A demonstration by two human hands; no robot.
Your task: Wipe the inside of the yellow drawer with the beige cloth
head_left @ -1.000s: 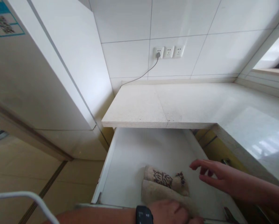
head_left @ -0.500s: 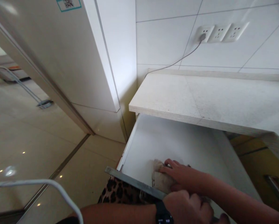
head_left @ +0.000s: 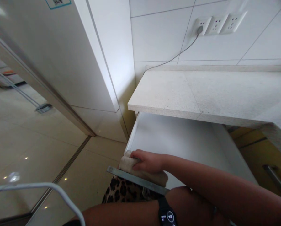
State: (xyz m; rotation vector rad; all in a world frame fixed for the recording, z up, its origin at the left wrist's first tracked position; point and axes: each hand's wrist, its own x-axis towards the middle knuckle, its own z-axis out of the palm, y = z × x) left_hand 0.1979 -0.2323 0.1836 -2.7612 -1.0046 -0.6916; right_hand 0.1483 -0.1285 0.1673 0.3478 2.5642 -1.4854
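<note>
My right hand [head_left: 150, 161] is closed on a crumpled beige cloth [head_left: 126, 162], pressing it into the front left corner of a pulled-out white drawer [head_left: 164, 135]. The cloth lies along the inner side of the grey-edged drawer front [head_left: 135, 179] and bunches out under my palm. My left hand [head_left: 187, 202], with a black smartwatch [head_left: 167, 215] on its wrist, is at the drawer front's right part. My right forearm crosses over it, and its fingers are hidden.
A pale stone countertop [head_left: 168, 91] overhangs the drawer. Wall sockets [head_left: 215, 25] hold one plug with a grey cord. A tall white cabinet [head_left: 93, 78] stands left, beside a floor door track [head_left: 67, 166]. A white curved bar [head_left: 48, 185] crosses the lower left.
My right hand has moved left with the cloth, from the middle of the drawer's front part to its front left corner. My left hand stays near the drawer front; the view has shifted slightly.
</note>
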